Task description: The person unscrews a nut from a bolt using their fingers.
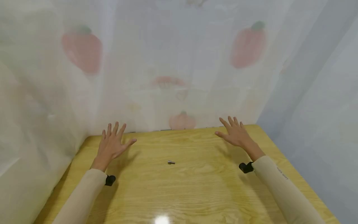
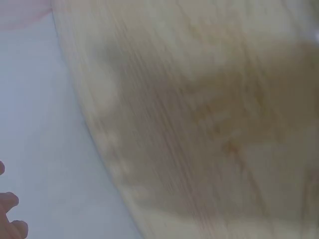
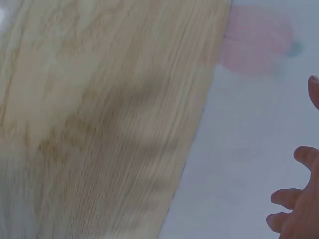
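**Small bolt (image 1: 171,162) lies mid-surface (image 1: 179,193)**

A person's left hand (image 1: 110,144) and right hand (image 1: 236,135) hover toward the far edge, fingers spread, each grip loose and holding nothing. The metal bolt rests on its side between them, closer to the person, head to the left, shank to the right. So small a piece would likely handle best in a gentle thumb-and-fingertip pinch, lest it roll. Pale sheeting (image 1: 181,46) stands along the far edge, behind the fingertips; the bolt sits well apart from the far and side edges, leaving room for a low approach from either side.
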`<move>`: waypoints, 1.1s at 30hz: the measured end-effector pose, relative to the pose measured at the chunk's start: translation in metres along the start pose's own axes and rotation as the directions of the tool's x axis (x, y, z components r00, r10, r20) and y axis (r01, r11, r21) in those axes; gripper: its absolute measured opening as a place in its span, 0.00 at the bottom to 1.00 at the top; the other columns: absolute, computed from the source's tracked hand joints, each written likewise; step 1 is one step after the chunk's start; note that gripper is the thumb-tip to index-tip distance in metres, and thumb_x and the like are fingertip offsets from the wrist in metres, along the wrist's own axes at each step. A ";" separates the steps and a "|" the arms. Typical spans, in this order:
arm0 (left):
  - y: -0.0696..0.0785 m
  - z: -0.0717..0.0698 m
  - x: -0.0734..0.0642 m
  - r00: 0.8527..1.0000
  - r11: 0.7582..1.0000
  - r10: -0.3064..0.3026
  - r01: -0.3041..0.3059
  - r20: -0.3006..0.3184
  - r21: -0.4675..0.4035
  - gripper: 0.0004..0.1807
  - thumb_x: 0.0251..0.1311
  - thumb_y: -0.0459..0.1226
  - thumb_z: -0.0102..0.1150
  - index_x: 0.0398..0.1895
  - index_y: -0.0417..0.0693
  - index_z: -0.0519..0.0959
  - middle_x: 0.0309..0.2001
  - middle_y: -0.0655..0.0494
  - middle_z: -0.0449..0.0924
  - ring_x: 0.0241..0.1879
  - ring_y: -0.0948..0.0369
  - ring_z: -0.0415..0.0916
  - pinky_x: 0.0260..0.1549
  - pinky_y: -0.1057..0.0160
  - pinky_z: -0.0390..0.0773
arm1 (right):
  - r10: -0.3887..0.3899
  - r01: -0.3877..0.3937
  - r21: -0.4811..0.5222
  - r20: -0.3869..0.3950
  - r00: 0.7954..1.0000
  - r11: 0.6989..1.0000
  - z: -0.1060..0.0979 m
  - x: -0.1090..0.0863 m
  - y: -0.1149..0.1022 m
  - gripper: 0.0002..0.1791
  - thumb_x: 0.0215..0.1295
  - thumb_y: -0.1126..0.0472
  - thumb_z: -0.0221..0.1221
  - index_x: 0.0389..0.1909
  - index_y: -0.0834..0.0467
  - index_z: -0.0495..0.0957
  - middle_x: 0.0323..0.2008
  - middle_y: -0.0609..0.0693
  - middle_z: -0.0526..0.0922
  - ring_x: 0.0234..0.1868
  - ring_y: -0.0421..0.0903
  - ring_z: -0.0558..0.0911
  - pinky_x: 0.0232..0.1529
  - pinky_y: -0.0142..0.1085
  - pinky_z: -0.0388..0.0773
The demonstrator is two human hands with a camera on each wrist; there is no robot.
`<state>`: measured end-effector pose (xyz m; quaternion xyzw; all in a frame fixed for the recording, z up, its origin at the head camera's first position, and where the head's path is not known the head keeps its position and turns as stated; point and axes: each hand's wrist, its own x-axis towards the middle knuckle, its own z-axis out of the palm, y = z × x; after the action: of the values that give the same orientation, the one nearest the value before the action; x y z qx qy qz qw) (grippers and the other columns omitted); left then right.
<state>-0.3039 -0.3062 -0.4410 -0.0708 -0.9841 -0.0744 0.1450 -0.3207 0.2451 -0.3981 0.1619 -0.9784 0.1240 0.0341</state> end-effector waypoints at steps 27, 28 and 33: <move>0.109 0.009 -0.041 0.976 0.968 0.192 -0.170 0.104 -0.187 0.48 0.53 0.66 0.58 0.73 0.55 0.59 0.74 0.47 0.56 0.66 0.39 0.63 0.56 0.37 0.72 | -0.136 0.106 0.282 0.089 0.987 0.953 0.041 -0.049 -0.080 0.43 0.69 0.34 0.46 0.77 0.51 0.46 0.77 0.54 0.44 0.77 0.57 0.47 0.70 0.63 0.54; 0.113 0.011 -0.041 0.972 0.962 0.205 -0.179 0.112 -0.207 0.47 0.52 0.64 0.61 0.72 0.54 0.61 0.74 0.48 0.56 0.67 0.40 0.62 0.57 0.38 0.72 | -0.141 0.106 0.297 0.101 0.985 0.949 0.044 -0.049 -0.083 0.42 0.69 0.35 0.46 0.76 0.51 0.47 0.77 0.54 0.45 0.77 0.57 0.48 0.70 0.62 0.55; 0.134 0.026 -0.035 0.940 0.926 0.297 -0.242 0.167 -0.289 0.37 0.53 0.58 0.65 0.63 0.49 0.73 0.69 0.50 0.64 0.66 0.47 0.65 0.60 0.45 0.72 | -0.139 0.084 0.364 0.129 0.982 0.928 0.054 -0.051 -0.093 0.40 0.70 0.41 0.52 0.76 0.51 0.49 0.75 0.53 0.55 0.75 0.57 0.56 0.69 0.59 0.59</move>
<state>-0.2564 -0.1745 -0.4587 -0.2322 -0.9557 -0.1763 0.0396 -0.2441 0.1618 -0.4345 0.2299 -0.9285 0.2847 -0.0637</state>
